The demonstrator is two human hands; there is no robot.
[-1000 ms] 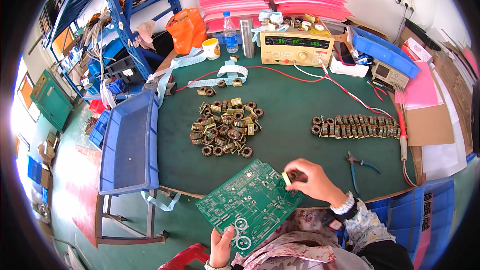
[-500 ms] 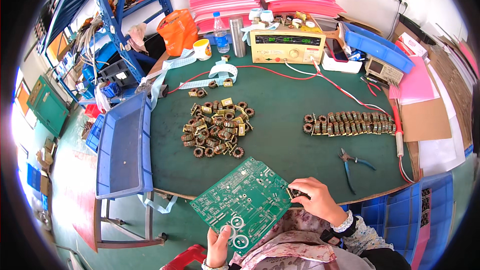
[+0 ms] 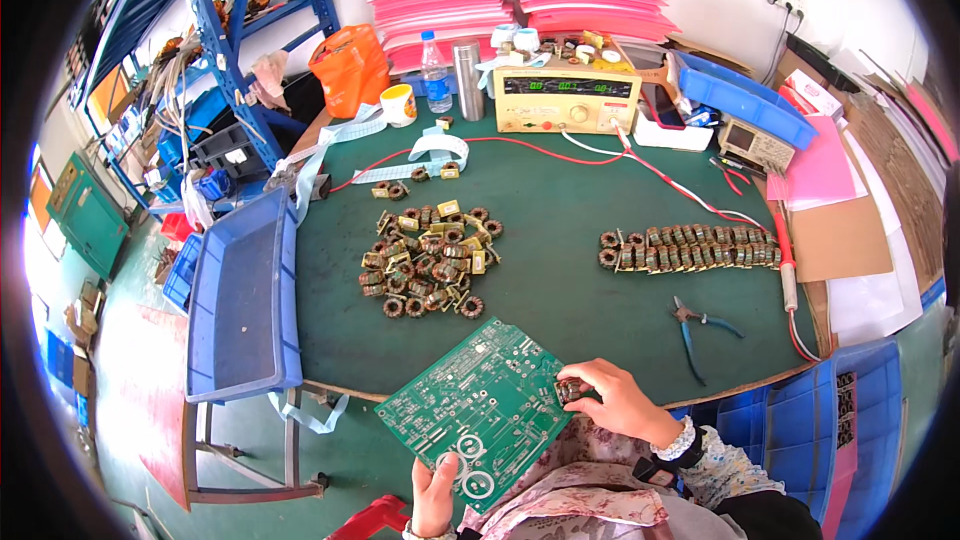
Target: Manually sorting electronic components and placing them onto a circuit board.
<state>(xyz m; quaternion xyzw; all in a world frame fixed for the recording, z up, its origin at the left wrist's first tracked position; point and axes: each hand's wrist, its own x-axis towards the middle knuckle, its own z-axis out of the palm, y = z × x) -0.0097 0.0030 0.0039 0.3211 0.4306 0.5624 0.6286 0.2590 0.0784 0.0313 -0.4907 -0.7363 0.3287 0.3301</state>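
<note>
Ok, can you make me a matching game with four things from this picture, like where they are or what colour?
Things:
1. board
2. pliers
3. bag
4. coil nearest the board

Places and colours:
A. orange, at the back near the cup
B. in the right hand
C. green and flat, in the left hand
D. blue handles, lying on the table

Right pairs: 1-C, 2-D, 3-A, 4-B

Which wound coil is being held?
The toroidal coil in the right hand, at the right corner of the circuit board; heaped coils and lined-up coils lie on the table.
</note>
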